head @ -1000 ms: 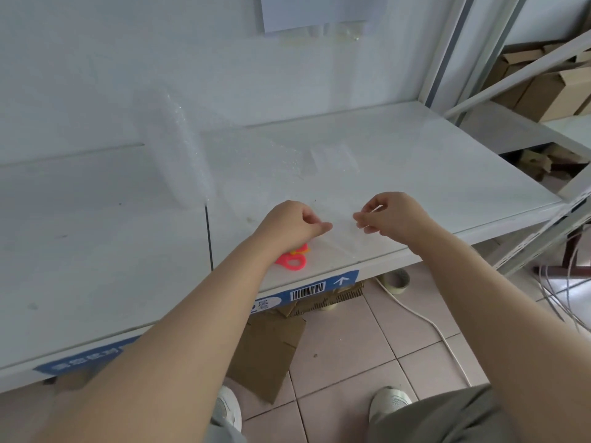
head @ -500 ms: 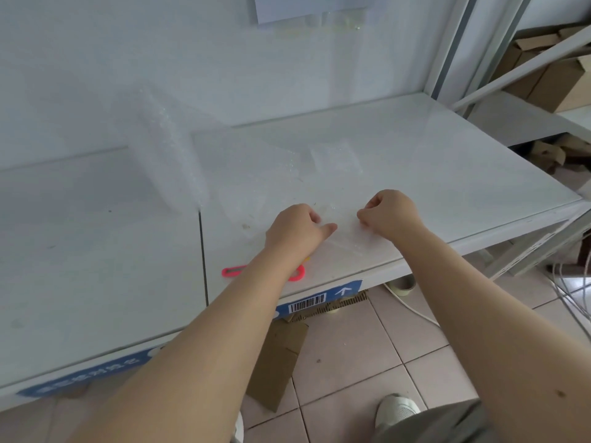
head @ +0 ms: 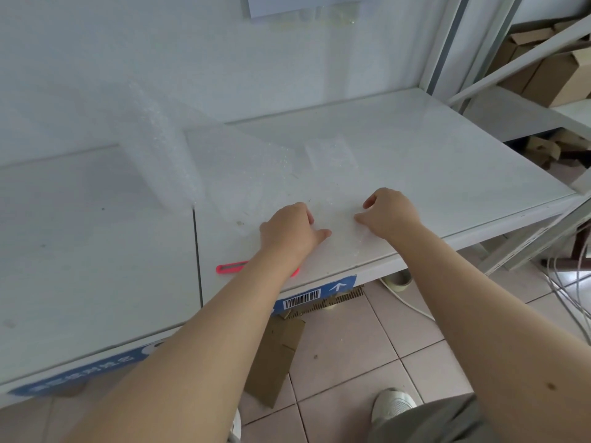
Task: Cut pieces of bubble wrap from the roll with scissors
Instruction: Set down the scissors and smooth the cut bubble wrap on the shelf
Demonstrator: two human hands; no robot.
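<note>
A clear bubble wrap roll (head: 160, 155) stands at the back left of the white table (head: 447, 161), its loose sheet (head: 243, 167) spread toward the middle. My left hand (head: 287, 228) and my right hand (head: 390, 212) lie knuckles up near the front edge, fingers curled, each pinching one end of a cut bubble wrap piece (head: 340, 228) that lies flat between them. Pink scissors (head: 230, 268) lie on the table, partly hidden under my left forearm. Another small cut piece (head: 331, 155) lies farther back.
A metal shelf upright (head: 447, 43) borders the table on the right, with cardboard boxes (head: 550, 75) behind it. On the tiled floor below are a tape roll (head: 398, 279), white cables (head: 569, 282) and flat cardboard (head: 278, 353). A seam (head: 196, 251) splits the tabletop.
Both hands have moved away from me and down, bringing the held piece from above the front edge to lie flat on the table. The scissors' long handle now shows left of my forearm.
</note>
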